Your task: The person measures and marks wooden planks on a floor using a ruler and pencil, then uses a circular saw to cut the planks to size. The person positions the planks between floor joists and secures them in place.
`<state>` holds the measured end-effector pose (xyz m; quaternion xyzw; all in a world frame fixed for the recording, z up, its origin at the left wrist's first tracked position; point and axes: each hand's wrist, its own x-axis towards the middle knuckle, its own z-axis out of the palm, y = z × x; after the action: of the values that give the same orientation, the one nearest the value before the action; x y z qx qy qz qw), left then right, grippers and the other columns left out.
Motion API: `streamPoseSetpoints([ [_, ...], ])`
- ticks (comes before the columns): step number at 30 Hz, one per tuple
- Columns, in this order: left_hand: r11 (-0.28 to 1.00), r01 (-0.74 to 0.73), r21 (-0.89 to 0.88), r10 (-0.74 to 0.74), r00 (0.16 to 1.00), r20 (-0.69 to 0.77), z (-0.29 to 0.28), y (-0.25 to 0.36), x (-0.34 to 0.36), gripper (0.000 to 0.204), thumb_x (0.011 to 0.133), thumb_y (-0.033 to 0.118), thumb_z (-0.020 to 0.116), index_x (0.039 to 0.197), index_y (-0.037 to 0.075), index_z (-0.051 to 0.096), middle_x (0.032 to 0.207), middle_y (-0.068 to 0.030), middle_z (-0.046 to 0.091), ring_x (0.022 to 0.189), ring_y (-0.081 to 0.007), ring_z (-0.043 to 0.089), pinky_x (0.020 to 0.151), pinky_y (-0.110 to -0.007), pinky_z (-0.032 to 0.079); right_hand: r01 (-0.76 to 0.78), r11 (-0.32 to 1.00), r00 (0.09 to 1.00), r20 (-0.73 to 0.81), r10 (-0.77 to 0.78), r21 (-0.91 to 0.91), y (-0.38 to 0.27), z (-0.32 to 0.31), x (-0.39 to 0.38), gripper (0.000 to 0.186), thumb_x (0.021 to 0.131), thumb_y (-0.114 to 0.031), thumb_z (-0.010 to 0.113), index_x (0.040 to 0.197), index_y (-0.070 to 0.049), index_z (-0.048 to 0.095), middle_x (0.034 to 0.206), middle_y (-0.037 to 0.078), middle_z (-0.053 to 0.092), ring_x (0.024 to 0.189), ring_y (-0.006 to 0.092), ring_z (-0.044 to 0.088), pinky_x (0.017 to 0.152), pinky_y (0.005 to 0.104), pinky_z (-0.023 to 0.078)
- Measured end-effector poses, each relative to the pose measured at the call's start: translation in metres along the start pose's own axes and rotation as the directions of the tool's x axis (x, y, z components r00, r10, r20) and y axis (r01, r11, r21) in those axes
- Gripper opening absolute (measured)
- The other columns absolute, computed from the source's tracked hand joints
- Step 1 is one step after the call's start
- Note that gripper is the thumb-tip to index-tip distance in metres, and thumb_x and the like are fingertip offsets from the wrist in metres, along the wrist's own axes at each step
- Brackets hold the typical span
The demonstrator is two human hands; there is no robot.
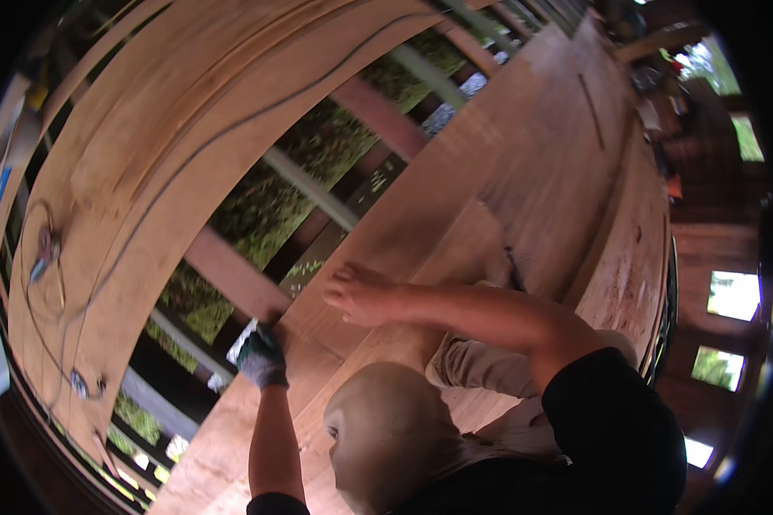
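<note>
A cord (167,183) lies on the left planks (103,189); joists (236,275) run between these and the right boards (455,184); windows (734,295) stand farther right, beyond the boards

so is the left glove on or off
On: the dark green and grey glove covers the left hand, with bare forearm showing below its cuff

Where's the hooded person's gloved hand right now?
In the head view, the gloved hand is left of centre, at the left edge of the brown board, to the lower left of the bare hand.
</note>
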<state>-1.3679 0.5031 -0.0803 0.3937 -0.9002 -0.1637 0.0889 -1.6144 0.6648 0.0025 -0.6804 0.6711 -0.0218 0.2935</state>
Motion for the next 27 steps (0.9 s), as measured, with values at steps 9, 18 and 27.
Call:
streamPoseSetpoints([
  [9,0.982,0.168,0.081,-0.186,0.847,0.498,-0.01,-0.011,0.018,0.069,0.095,0.068,0.037,0.105,0.01,0.074,0.098,-0.0264,0.07,0.094,-0.0483,0.066,0.082,-0.056,0.052,-0.486,0.852,0.764,0.38,0.522,-0.193,0.1,-0.072,-0.218,0.031,0.085,-0.031,0.07,0.105,-0.007,0.069,0.102,0.015,0.071,0.1,0.0365,0.068,0.088,0.049,0.055],
  [18,0.977,0.037,-0.209,0.053,0.912,0.408,-0.02,-0.007,0.017,0.047,0.1,0.049,0.048,0.111,0.009,0.071,0.103,-0.0269,0.069,0.097,-0.048,0.065,0.083,-0.054,0.054,-0.115,0.992,0.972,0.21,0.101,0.056,0.074,-0.039,-0.045,0.03,0.083,-0.023,0.07,0.101,0.001,0.067,0.098,0.019,0.07,0.093,0.038,0.067,0.081,0.0491,0.055],
  [27,0.963,0.269,0.014,-0.236,0.818,0.525,-0.018,0.0,0.011,0.054,0.094,0.061,0.05,0.097,0.013,0.076,0.096,-0.0163,0.074,0.094,-0.0384,0.069,0.085,-0.047,0.052,0.027,0.995,0.998,0.055,-0.022,-0.092,0.072,-0.008,0.051,0.055,0.09,-0.049,0.065,0.114,0.001,0.06,0.115,0.021,0.064,0.112,0.0373,0.061,0.097,0.0491,0.048],
])
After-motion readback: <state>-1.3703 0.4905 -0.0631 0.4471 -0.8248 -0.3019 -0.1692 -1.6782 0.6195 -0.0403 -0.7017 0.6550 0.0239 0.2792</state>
